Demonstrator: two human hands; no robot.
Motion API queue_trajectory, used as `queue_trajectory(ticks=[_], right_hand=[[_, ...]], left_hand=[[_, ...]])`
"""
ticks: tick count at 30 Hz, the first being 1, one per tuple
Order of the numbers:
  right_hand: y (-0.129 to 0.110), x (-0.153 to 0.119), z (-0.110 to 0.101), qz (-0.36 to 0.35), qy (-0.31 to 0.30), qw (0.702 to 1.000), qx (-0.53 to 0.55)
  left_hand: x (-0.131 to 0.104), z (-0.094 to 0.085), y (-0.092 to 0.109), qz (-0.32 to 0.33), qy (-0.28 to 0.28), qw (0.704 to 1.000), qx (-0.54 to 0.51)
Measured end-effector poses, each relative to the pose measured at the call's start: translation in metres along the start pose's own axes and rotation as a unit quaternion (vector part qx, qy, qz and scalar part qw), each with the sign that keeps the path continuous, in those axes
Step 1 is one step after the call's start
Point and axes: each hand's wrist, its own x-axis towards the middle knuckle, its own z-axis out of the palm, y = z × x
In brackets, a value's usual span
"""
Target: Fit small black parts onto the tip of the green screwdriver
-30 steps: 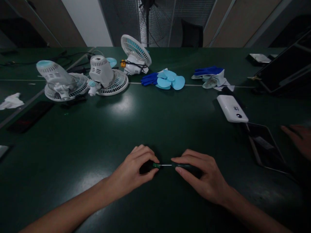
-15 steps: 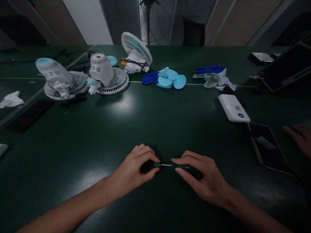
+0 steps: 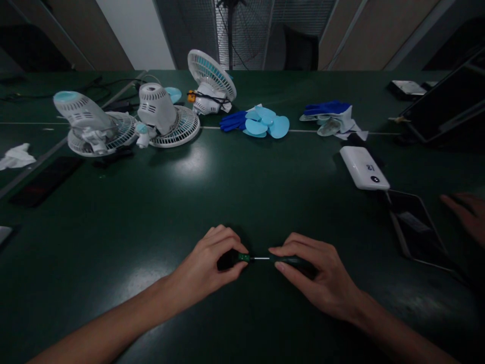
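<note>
In the head view, the left hand (image 3: 217, 255) pinches a small green piece (image 3: 244, 257) between thumb and fingertips, and the right hand (image 3: 320, 268) pinches the dark handle of what looks like a screwdriver (image 3: 293, 261). Both things are low over the near middle of the table (image 3: 212, 202), between the hands, with the bare metal shaft (image 3: 260, 258) bridging the gap. Whether its end sits inside the green piece or only against it is too small to tell.

The likeliest trouble, I judge, is a slip: if the hands drift out of line, the tip could skid off and jab the left fingertips, which pinch right beside it. The green piece (mostly hidden by the fingers) might also twist or pop loose if the pinch is weak. Dim light and a dark table would make a dropped part hard to spot.
</note>
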Motion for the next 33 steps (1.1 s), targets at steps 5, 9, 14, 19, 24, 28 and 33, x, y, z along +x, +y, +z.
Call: queue_trajectory(ticks=[5,9,14,19,24,28,33], right_hand=[[0.0003,-0.0002,-0.0003,0.004,-0.011,1.000,-0.003],[0.0014,-0.0006,-0.0013,0.008,-0.026,1.000,0.008],[0.0034,-0.0004,-0.0014,0.017,-0.034,0.999,0.023],[0.0061,0.0001,-0.0016,0.025,-0.036,0.998,0.037],[0.0061,0.0017,-0.0034,0.033,-0.047,0.997,0.058],[0.0037,0.0027,-0.0031,0.044,-0.053,0.993,0.100],[0.0062,0.0014,-0.0024,0.072,-0.027,0.994,0.083]], left_hand=[[0.0028,-0.0011,0.0006,-0.007,-0.003,1.000,-0.007],[0.0022,-0.0010,-0.0012,-0.005,-0.005,1.000,-0.019],[0.0015,-0.0013,-0.0014,-0.004,-0.005,1.000,-0.017],[0.0019,-0.0025,0.0002,-0.011,-0.005,1.000,-0.026],[0.0006,-0.0018,-0.0028,-0.003,-0.006,1.000,-0.028],[0.0007,-0.0015,-0.0051,0.003,-0.010,1.000,-0.019],[0.0004,-0.0011,-0.0054,0.014,-0.004,1.000,-0.009]])
